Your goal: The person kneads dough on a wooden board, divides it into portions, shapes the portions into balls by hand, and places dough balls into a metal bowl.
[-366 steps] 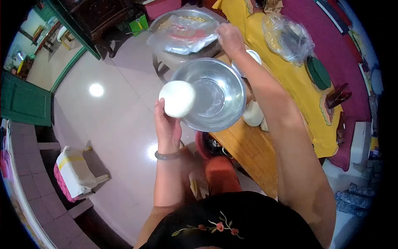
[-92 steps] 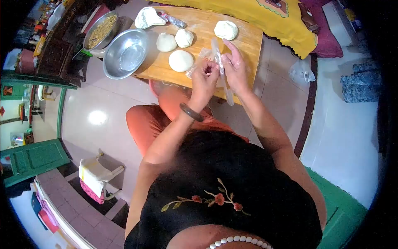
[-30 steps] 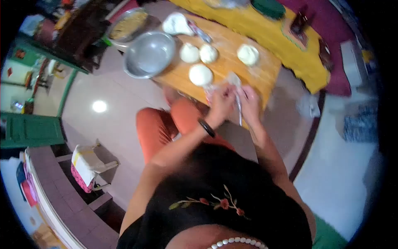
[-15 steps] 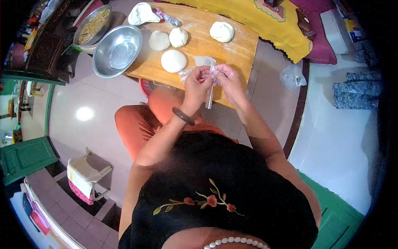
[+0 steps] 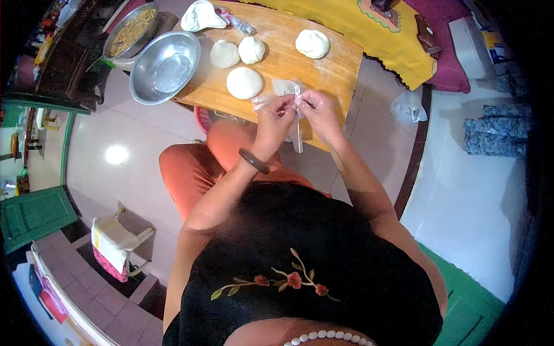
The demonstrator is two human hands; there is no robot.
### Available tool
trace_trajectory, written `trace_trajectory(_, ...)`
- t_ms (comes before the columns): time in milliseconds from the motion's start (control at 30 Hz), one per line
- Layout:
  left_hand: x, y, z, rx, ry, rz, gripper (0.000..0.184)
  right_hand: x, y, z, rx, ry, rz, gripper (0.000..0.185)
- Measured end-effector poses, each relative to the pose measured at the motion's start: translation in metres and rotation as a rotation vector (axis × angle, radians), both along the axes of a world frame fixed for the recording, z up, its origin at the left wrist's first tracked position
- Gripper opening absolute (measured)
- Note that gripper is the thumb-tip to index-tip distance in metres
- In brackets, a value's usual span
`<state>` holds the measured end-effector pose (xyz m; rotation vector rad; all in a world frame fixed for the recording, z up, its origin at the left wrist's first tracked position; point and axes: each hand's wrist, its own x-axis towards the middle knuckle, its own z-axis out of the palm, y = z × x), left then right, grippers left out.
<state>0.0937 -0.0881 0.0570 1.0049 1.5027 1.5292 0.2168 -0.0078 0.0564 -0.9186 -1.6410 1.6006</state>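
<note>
With left hand [image 5: 274, 120] and right hand [image 5: 322, 117] we are pinching the bag [image 5: 284, 87] — likely steadying it — over the counter [image 5: 284, 51], near side.

Hands [image 5: 322, 115] on bag [image 5: 286, 87] (clear plastic)

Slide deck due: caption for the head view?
Left grip and right grip pinch translucent plastic over a wooden table, near pale dough rounds and a metal bowl.

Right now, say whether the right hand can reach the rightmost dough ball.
Probably yes: open tabletop lies between the right hand and dough ball, though those fingers seem busy pinching clear plastic.
</note>
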Motion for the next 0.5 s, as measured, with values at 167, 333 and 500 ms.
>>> trace_trajectory(167,-0.001,0.003,-0.025,0.027,-0.259,-0.067,0.025,0.0,-0.002,0.007,0.007,-0.022,-0.015,0.008)
trace_trajectory(333,0.004,0.005,0.003,-0.105,-0.398,-0.028,0.019,0.005,0.002,-0.007,0.086,-0.101,-0.013,0.012)
trace_trajectory(500,0.001,0.006,0.0,-0.131,-0.474,-0.024,0.017,0.006,-0.002,-0.009,0.093,-0.189,0.031,0.014)
